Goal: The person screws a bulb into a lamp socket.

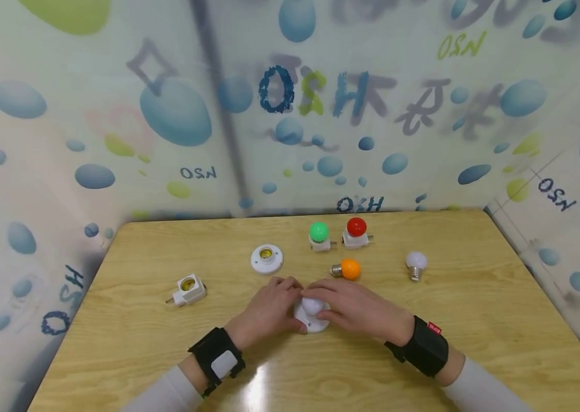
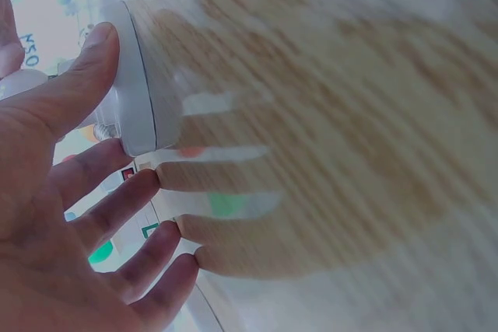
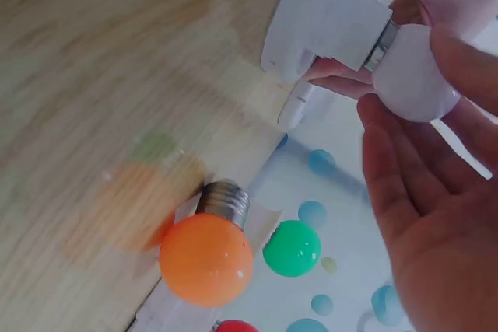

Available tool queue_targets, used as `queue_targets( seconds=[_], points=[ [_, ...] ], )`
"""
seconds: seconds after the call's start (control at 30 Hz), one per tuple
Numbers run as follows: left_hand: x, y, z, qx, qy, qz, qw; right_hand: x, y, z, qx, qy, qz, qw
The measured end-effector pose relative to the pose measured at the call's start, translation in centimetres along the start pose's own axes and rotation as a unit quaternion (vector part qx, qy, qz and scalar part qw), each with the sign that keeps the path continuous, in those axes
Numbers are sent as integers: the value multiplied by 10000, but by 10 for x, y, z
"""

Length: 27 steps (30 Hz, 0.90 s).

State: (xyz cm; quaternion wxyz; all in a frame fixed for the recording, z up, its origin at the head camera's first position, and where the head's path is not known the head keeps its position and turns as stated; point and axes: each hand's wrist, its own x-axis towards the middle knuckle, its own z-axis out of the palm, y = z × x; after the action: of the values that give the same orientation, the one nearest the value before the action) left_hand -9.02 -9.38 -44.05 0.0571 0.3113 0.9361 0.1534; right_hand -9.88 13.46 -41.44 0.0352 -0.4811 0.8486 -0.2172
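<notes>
At the near middle of the table, my left hand [image 1: 269, 312] grips a round white lamp holder [image 1: 316, 327] by its rim, thumb on one side and fingers on the other. The holder's flat base is down on the wood. My right hand [image 1: 359, 306] pinches a white light bulb [image 3: 412, 75] between thumb and fingers. That bulb stands in the holder's socket, and a strip of its metal thread shows between glass and socket in the right wrist view. Just beyond the right hand, an orange bulb [image 1: 350, 269] with a metal screw base lies on its side.
Farther back are a second round lamp holder [image 1: 266, 259], a green bulb [image 1: 318, 232] and a red bulb [image 1: 356, 227] in white plug sockets. A bulbless plug socket [image 1: 189, 290] lies left, another white bulb [image 1: 416, 262] right. A patterned curtain [image 1: 290, 160] hangs behind the table [image 1: 130, 343].
</notes>
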Motion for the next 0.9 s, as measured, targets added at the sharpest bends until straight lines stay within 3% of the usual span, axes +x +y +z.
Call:
queue_targets(
  seconds=[0.27,0.57,0.77,0.9],
  points=[
    [-4,1,-1,42,13,5,10000,5,-3,1,-487,65,-252,9985],
    [-5,2,-4,69,-82,-33,9999,8,-7,8,-850,56,82,9963],
    [-4,-1,-1,-56,-253,13,9997,2,-5,13,-180,226,399,9988],
    [-3,-2,-1,-512,-182,-70,9985,-2,-6,6,393,370,607,9967]
  ],
)
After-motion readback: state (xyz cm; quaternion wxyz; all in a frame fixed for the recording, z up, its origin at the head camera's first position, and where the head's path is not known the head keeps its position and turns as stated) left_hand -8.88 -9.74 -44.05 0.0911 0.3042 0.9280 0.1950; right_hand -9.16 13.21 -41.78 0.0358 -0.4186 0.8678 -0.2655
